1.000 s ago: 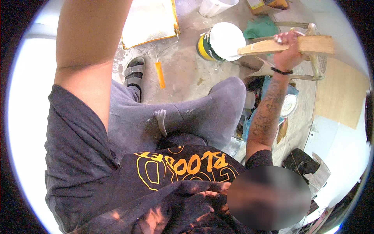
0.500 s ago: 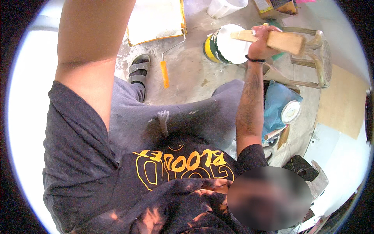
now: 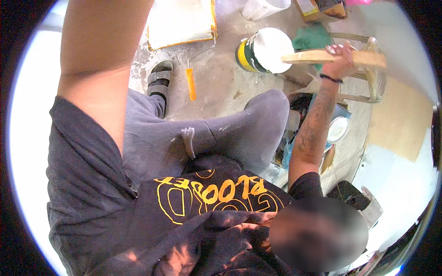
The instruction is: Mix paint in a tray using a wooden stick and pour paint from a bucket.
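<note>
Timber (image 3: pixel 306 56), one pale, narrow length, sits in my right hand (image 3: pixel 340 64), fingers closed around it right of its middle. Its left end overlaps the rim of a green and yellow bucket (image 3: pixel 250 56) in my view; I cannot tell whether they touch. My left hand is beyond the top edge, its state unknown. An orange handle (image 3: pixel 191 85) lies near my sandal (image 3: pixel 159 83).

On the floor (image 3: pixel 221 85), a bucket (image 3: pixel 258 50) stands right of a tray (image 3: pixel 182 23) and roller (image 3: pixel 191 85), a tub (image 3: pixel 264 9) beyond it, left of a box (image 3: pixel 316 12). A stool (image 3: pixel 372 85) stands near the floor's right edge, behind the board (image 3: pixel 308 56) in the right hand (image 3: pixel 339 63).
</note>
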Demonstrator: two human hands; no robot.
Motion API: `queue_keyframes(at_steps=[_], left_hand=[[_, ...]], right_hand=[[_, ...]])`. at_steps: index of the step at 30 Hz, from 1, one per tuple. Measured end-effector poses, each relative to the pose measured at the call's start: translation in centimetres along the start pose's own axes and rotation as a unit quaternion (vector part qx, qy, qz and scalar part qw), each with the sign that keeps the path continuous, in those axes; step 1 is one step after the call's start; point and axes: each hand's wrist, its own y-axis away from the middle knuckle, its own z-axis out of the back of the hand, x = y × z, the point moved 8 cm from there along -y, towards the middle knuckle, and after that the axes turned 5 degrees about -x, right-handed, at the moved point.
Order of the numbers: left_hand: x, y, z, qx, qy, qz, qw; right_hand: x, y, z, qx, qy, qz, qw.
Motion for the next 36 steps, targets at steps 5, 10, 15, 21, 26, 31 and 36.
queue_keyframes(at_steps=[5, 10, 15, 21, 26, 31, 36], left_hand=[[0.6, 1.6, -0.3, 0.001, 0.007, 0.013, 1.000], [0.7, 2.1, -0.3, 0.007, 0.010, 0.009, 1.000], [-0.3, 1.1, 0.7, 0.027, -0.014, -0.013, 0.999], [-4.8, -4.6, 3.6, 0.090, -0.099, -0.081, 0.988], [-6.1, -6.3, -1.2, -0.050, -0.117, -0.069, 0.990], [-8.2, 5.5, -8.3, 0.256, -0.091, 0.075, 0.960], [-9.1, 8.4, -12.3, 0.351, -0.041, 0.112, 0.929]], right_hand=[[10.5, 2.1, -3.1, 0.087, -0.049, 0.067, 0.993], [10.5, 0.7, -5.2, 0.147, -0.004, 0.061, 0.987], [2.5, 2.6, -8.7, 0.198, 0.194, 0.281, 0.919], [-6.7, 3.7, -6.8, 0.112, 0.033, 0.126, 0.985], [-8.3, 4.1, -4.4, 0.089, 0.089, 0.024, 0.992], [0.7, 6.0, -6.1, 0.136, 0.029, 0.021, 0.990], [7.1, 5.5, -8.2, 0.169, -0.021, 0.119, 0.978]])
